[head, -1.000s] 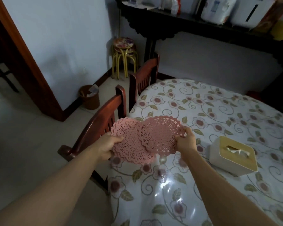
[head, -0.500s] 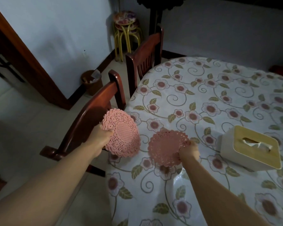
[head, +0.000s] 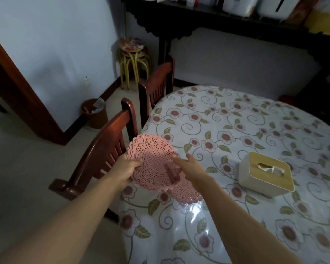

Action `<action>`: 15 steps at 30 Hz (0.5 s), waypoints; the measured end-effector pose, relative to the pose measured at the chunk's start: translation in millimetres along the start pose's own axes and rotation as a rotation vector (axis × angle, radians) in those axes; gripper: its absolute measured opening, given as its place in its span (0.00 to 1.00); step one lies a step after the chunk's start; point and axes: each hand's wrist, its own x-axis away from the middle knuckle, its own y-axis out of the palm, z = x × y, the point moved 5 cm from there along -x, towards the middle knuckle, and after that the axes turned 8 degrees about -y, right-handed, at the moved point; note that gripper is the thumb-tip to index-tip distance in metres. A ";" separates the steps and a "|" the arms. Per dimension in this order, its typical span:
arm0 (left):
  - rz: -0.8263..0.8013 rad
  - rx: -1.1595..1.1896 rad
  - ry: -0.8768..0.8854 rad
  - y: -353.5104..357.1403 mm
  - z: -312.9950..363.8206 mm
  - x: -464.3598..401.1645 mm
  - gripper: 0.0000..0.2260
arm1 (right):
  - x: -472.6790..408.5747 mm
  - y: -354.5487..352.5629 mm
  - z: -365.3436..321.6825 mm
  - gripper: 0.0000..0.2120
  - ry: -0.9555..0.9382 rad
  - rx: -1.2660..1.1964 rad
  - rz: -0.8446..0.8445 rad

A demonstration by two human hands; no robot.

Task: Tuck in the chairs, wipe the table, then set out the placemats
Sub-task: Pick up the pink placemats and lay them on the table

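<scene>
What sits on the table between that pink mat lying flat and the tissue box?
Nothing: in the head view, only bare flowered tablecloth shows between the laid placemat and the tissue box.

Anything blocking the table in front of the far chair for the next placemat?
Nothing visible. The left hand grips the stack of placemats, and the cloth at the far chair lies bare. The tissue box sits to the right, and one placemat lies at the near edge.
</scene>
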 end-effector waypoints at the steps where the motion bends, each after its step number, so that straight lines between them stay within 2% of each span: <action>1: -0.028 0.013 0.008 0.5 1.5 5.6 0.11 | 5.5 6.2 -7.1 0.41 -0.025 0.034 -0.017; 3: -0.074 0.041 0.026 1.3 5.2 15.0 0.09 | 11.5 13.3 -15.8 0.32 -0.078 0.173 0.038; 4: -0.090 0.054 0.038 1.2 7.5 19.5 0.09 | 14.0 13.8 -18.0 0.31 -0.094 0.237 0.092; 8: -0.112 0.068 0.076 -0.7 14.1 29.1 0.12 | 32.4 4.9 -28.2 0.38 -0.085 0.362 0.271; 10: -0.119 0.047 0.080 1.0 16.0 32.3 0.11 | 38.9 0.3 -33.0 0.35 -0.122 0.424 0.313; 12: -0.114 0.031 0.085 3.7 18.0 32.1 0.10 | 45.9 -4.7 -40.2 0.31 -0.199 0.417 0.381; 15: -0.118 0.017 0.095 11.9 23.5 26.9 0.11 | 49.3 -18.1 -46.7 0.26 -0.256 0.274 0.480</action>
